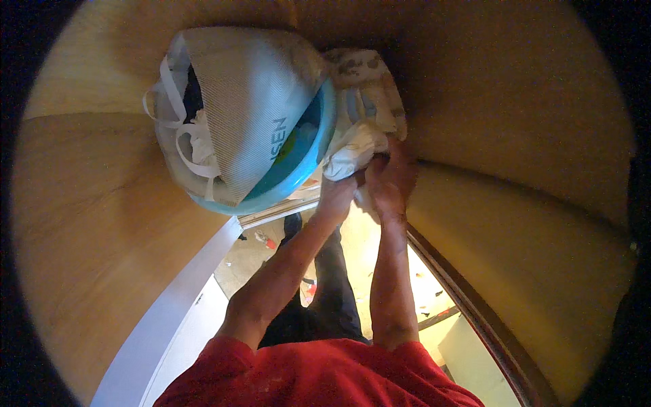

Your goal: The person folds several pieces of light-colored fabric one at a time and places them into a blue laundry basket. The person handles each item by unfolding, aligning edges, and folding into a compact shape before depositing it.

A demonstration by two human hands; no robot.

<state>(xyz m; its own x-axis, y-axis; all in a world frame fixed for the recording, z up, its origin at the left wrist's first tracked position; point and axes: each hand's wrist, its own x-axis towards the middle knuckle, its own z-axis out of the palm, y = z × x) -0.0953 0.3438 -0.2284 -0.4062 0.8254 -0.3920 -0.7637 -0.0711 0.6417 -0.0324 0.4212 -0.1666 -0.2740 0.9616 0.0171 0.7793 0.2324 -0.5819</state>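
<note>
Both arms reach forward into a wooden compartment. My left hand [336, 196] grips the near edge of a bunched white cloth or soft bag [351, 155]. On the cloth's right side is my right hand [391, 178], blurred and partly in shadow; its grip cannot be made out. Behind the cloth sits a pale patterned fabric or bag [374, 86] with dark marks. To the left of my hands, a turquoise plastic basin [318, 157] carries a large striped bag with white handles [239, 96]. Dark and white contents show at the bag's opening.
Wooden panels enclose the space at left [76, 193] and right [508, 132]. A wooden front edge [277, 212] runs below the basin, with a white frame [168, 310] at the left. Small scraps and red-and-white items [265, 239] lie on the floor near my legs.
</note>
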